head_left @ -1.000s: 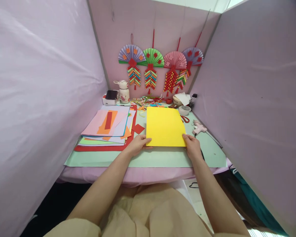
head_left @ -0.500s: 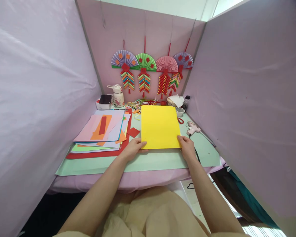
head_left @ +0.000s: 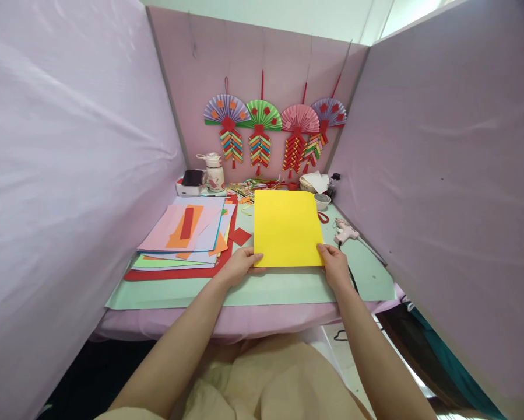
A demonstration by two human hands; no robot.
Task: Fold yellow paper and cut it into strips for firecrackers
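Note:
A yellow sheet of paper (head_left: 287,226) lies flat on the pale green mat (head_left: 288,286) in front of me. My left hand (head_left: 239,266) pinches its near left corner, thumb on top. My right hand (head_left: 334,265) grips the near right corner the same way. Both hands rest on the mat at the sheet's near edge.
A stack of coloured paper sheets (head_left: 187,236) lies left of the yellow sheet, with a red scrap (head_left: 241,235) between. A pink glue gun (head_left: 344,232) and red scissors (head_left: 323,217) lie to the right. A bottle (head_left: 215,172), small bowls and paper strips crowd the back, under hanging paper fans (head_left: 262,116).
The view has shifted slightly. Both hands keep hold of the yellow sheet's near corners, and the sheet stays in place on the mat.

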